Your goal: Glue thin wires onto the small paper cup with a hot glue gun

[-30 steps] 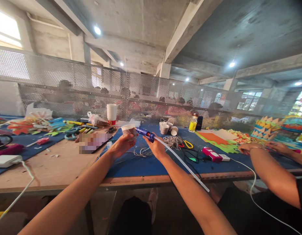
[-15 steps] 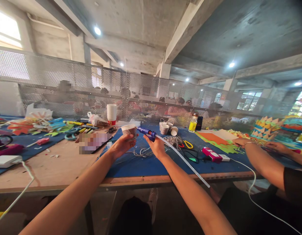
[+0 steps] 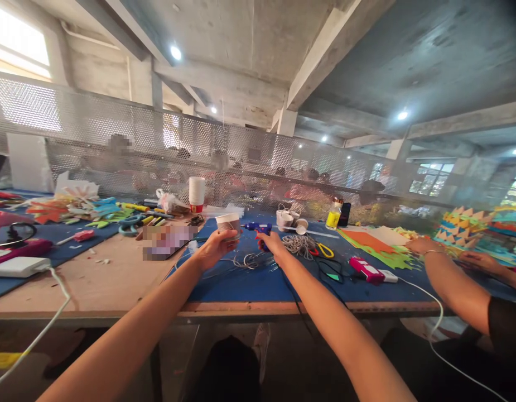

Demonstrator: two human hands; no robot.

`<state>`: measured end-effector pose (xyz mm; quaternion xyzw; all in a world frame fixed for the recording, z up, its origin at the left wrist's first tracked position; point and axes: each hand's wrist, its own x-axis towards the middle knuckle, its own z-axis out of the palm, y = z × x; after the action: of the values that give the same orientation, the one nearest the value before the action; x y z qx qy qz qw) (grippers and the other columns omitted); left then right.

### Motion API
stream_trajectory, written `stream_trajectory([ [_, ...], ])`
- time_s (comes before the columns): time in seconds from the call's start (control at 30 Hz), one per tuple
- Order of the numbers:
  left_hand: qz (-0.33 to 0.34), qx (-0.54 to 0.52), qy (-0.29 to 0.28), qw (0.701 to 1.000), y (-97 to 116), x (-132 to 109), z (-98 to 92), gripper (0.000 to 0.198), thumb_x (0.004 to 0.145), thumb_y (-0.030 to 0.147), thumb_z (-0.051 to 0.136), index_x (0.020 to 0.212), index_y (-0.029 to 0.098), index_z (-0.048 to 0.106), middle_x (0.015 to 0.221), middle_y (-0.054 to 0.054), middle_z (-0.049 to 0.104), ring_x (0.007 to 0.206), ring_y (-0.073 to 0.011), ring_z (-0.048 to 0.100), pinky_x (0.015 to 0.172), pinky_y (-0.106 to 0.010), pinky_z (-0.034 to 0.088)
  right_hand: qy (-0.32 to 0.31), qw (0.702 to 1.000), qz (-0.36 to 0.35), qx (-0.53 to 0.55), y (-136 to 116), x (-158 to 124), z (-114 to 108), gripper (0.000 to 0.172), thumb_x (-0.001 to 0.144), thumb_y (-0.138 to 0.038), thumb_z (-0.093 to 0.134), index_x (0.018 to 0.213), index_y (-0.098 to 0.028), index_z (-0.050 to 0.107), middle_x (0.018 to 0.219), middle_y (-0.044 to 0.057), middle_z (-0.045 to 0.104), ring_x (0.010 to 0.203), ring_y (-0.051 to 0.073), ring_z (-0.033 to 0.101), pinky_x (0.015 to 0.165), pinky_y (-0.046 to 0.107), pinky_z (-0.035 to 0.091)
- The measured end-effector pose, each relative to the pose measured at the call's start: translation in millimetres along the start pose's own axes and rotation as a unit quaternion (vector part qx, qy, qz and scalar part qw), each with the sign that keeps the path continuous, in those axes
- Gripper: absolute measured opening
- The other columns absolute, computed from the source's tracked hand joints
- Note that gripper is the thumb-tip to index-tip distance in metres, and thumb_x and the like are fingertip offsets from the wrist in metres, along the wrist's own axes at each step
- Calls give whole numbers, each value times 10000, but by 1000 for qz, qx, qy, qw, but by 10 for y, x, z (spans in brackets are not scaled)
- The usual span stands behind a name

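My left hand [image 3: 218, 247] is closed round a paper cup [image 3: 227, 222] whose lower part looks wrapped in grey-brown cord. In my right hand [image 3: 271, 243] is a blue hot glue gun [image 3: 259, 228], gripped by its handle, nozzle pointing left at the cup. A small gap shows between nozzle and cup. The long whitish glue stick [image 3: 318, 233] sticks out from the back of the gun to the right. Beyond it stand several small cord-wrapped cups [image 3: 285, 219]. A heap of grey cord [image 3: 298, 244] lies on the blue mat [image 3: 241, 289] right of my right hand.
A stack of paper cups [image 3: 196, 192] stands at the back, left of centre. Yellow-handled scissors [image 3: 324, 250], a magenta power strip [image 3: 365, 270] and a yellow bottle [image 3: 333, 214] are on the right. Another person's arm [image 3: 454, 285] reaches over coloured paper [image 3: 366, 241]. A mesh partition [image 3: 249, 162] closes the back.
My right hand has turned the glue gun, so its glue stick, which slanted down toward me, now points right across the table. The cup stays in my left hand; the view has shifted slightly.
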<state>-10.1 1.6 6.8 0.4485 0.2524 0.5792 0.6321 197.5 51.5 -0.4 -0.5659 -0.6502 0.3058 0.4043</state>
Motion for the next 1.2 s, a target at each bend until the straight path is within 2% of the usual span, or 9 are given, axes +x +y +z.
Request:
stream_trajectory([
  [0.2,-2,3,29,1000,26,-29,46,231,729,191,785,944,123,733,870,-67,748,665,-148,682,592,-243,538,-12,987,20,-158,28,82,120,357,845,-488,672,668,-179,684,784,125,747,899,310,733,749,332,491],
  [0.33,-4,-1,32,999,19,-32,45,256,748,213,763,985,125,726,898,-76,755,684,-161,689,611,-261,549,9,975,16,-224,33,0,237,358,832,-536,681,832,-180,715,1019,184,760,1081,359,699,836,376,484],
  [0.47,-1,6,45,999,-2,-16,38,293,726,207,766,1001,129,705,880,-66,749,686,-166,693,614,-266,544,34,963,-9,-267,33,-87,265,375,861,-524,660,1015,-183,684,1068,161,748,1054,325,706,839,375,489],
  [0.57,1,16,57,998,-16,-5,35,345,710,233,789,1027,145,684,874,-53,742,700,-173,699,632,-276,537,81,966,-88,-229,-18,-133,221,236,938,-414,583,979,-193,655,1064,122,733,1004,267,701,839,349,489],
  [0.67,12,32,62,997,-24,1,36,381,707,283,818,1035,158,669,901,-53,739,728,-179,701,664,-288,529,117,969,-195,-101,-111,-200,175,296,1010,-444,459,928,-208,619,947,73,723,893,207,684,818,308,495],
  [0.73,16,38,64,997,-25,-1,44,404,706,310,830,1044,162,666,912,-57,737,742,-184,699,677,-296,520,90,965,-248,-7,-169,-259,170,369,1015,-533,426,924,-222,601,862,38,705,815,186,670,780,290,507],
  [0.8,17,40,64,997,-23,-8,55,418,705,326,837,1051,164,667,909,-57,734,754,-186,694,683,-298,510,56,956,-285,38,-206,-310,190,375,961,-595,521,931,-229,599,869,22,698,803,179,661,781,292,519],
  [0.97,29,43,53,997,-29,-22,73,391,708,320,841,1032,166,686,925,-52,735,762,-170,671,711,-299,508,14,953,-298,57,-207,-332,280,413,820,-596,725,942,-224,593,875,33,685,803,188,653,756,315,550],
  [1.2,14,53,21,998,-72,3,56,366,734,316,831,1036,161,694,902,-62,738,756,-174,677,699,-287,525,-3,961,-265,77,-219,-325,259,369,818,-559,719,881,-216,600,820,16,677,710,164,629,696,293,536],
])
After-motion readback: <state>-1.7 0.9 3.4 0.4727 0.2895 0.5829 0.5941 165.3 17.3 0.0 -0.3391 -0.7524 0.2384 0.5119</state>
